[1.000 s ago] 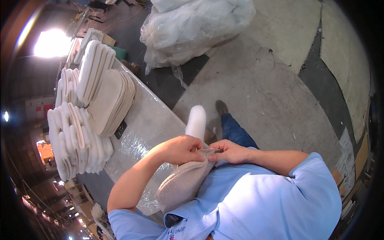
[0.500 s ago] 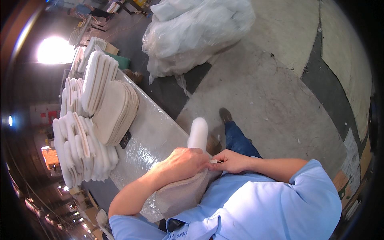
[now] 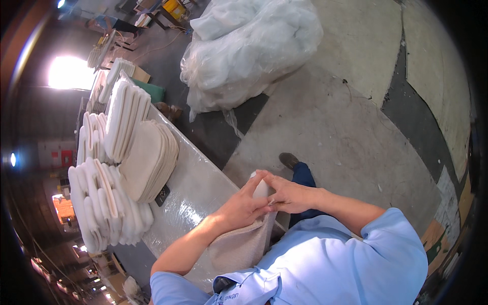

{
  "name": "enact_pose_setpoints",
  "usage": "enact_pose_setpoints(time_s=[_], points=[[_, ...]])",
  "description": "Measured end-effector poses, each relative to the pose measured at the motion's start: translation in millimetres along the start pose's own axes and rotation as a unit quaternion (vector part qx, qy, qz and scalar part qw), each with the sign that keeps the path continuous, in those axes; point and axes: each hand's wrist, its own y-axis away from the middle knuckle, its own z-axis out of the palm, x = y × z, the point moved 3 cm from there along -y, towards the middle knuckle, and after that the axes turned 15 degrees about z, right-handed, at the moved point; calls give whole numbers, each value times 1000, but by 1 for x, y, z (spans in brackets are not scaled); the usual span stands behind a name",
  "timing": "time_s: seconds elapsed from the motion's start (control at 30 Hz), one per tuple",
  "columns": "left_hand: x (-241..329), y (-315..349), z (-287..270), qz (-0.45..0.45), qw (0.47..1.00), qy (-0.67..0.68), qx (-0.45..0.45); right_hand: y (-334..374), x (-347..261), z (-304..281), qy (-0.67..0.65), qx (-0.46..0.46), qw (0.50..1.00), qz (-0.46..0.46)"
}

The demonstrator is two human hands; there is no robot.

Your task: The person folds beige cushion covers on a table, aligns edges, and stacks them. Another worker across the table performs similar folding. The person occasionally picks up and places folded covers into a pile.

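A beige fabric cover lies against my front at the table's edge, with a rounded piece of white padding showing at its far end. My left hand is closed at the cover's open end, thumb and fingers around the padding from the left. From the right, my right hand closes on the same spot, its fingertips meeting the left ones over the padding. Something small and pale shows between the lower fingers, too small to name. The hands partly hide the padding and the cover's edge.
A plastic-wrapped table runs up to the left. On it stand stacked beige covers, folded white pads and a dark phone-like object. A big clear plastic bag of white stuffing sits on the floor ahead. A person is far off at upper left.
My hands have moved up onto the padding, and their fingertips now meet over it. Less of the padding shows. The right hand was pinching a small pale piece at the cover's edge.
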Motion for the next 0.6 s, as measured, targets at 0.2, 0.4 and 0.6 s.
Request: enact_pose_setpoints(time_s=[0.2, 0.4, 0.6], points=[[-36, 0, 0, -141, 984, 48, 95, -15, 18, -8, -198, 23, 973, 120], [-103, 12, 27, -237, 910, 277, 195, -33, 43, 3, -276, 66, 937, 202], [-133, 19, 58, -220, 883, 299, 288, -45, 55, 10, -376, 49, 869, 319]])
